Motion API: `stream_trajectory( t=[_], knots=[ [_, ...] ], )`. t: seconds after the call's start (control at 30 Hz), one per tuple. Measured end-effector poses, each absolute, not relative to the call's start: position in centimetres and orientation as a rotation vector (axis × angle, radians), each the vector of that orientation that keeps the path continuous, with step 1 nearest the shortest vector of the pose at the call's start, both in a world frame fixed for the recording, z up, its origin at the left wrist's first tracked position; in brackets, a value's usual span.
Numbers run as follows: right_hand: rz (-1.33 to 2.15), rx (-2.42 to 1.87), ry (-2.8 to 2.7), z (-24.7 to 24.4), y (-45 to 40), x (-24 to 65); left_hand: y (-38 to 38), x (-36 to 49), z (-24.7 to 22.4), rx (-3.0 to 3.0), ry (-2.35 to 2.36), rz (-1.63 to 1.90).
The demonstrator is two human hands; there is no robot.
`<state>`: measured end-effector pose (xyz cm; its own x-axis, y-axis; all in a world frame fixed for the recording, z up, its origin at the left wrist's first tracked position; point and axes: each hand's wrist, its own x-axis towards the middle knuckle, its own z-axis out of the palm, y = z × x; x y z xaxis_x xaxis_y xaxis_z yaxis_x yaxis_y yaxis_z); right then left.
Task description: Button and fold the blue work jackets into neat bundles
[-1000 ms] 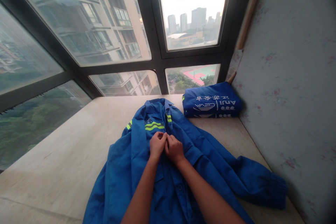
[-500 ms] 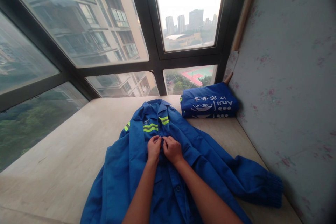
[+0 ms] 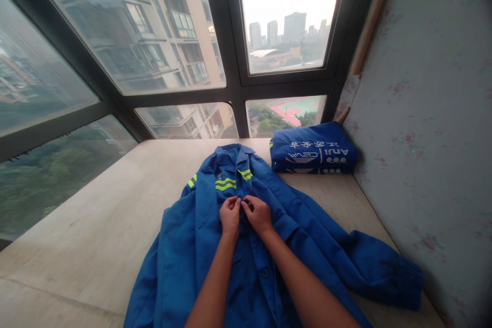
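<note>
A blue work jacket (image 3: pixel 177 256) with yellow-green and grey reflective strips lies front up, its collar toward the window. My left hand (image 3: pixel 230 215) pinches the front placket just below the chest strip. Close beside it, my right hand (image 3: pixel 257 213) has its thumb and fingers pressed together on the other side of the same front edge. The fingertips nearly meet, and whatever small part lies between them is hidden. Lower down, a dark button (image 3: pixel 265 272) shows on the placket. One sleeve (image 3: pixel 384 271) stretches out to the right, its gathered cuff near the wall.
A folded blue garment (image 3: pixel 313 148) with white lettering rests at the back right, against the flowered wall (image 3: pixel 430 138). Dark window frames (image 3: pixel 177 98) border the back and left of the pale stone sill (image 3: pixel 96 220).
The whole view has shifted slightly, so the jacket and window appear farther right. Both hands remain at the placket, with small changes in the fingers.
</note>
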<state>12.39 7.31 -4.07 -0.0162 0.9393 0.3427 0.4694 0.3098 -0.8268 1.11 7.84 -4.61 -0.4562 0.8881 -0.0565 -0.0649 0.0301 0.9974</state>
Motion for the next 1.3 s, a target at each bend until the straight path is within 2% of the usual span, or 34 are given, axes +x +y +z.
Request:
stream_trajectory(
  t=[0.27, 0.67, 0.87, 1.03, 1.17, 1.3],
  knots=[
    [0.709, -1.400, -1.586, -4.1, 7.7, 12.6, 7.1, 2.0, -4.8, 1.061, 1.593, 1.583],
    [0.711, -1.458, -1.560, -4.4, 7.8, 12.7, 6.3, 2.9, -4.2, 1.470, 1.781, 1.396],
    [0.719, -1.518, -1.605, -3.7, 7.3, 13.3, 5.7, 2.0, -1.2, 1.813, 1.904, 1.137],
    [0.491, -1.691, -1.856, 0.1, 9.5, 12.2, 10.6, -0.7, 1.7, 1.941, 1.955, 0.916],
    [0.455, -1.683, -2.049, 1.8, 12.6, 10.3, 15.8, -1.8, 1.2, 1.973, 1.925, 0.602],
    [0.529, -1.816, -2.012, 0.6, 15.3, 10.0, 18.1, -2.0, -0.5, 1.946, 1.908, 0.371]
  ],
)
